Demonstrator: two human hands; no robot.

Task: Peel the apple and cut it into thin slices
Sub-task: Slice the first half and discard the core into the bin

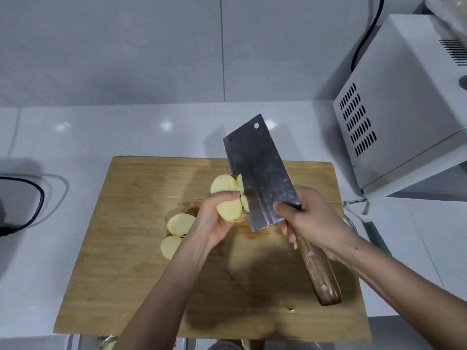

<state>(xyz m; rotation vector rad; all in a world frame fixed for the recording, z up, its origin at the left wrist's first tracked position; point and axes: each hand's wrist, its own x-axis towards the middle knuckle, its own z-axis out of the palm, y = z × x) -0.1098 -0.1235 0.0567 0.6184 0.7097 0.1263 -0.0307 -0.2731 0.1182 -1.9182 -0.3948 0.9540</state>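
Gripping peeled apple half (226, 186) in left fingers (223, 195) (over board (141, 248)) | right fingers (281, 207) clasp cleaver (260, 170) handle

A peeled apple piece (225, 198) is held over the wooden cutting board (126, 274) in the left hand (214, 219), with the thumb curled across it. The cleaver (257, 168) is gripped by the right hand (312, 221) right where blade meets wooden handle, edge set against the piece's cut side. Two more peeled pieces (180, 223) are lying on the board, touching each other. A white appliance (404, 97) is parked back right, and a peeler (374, 231) is lying just beside the board.
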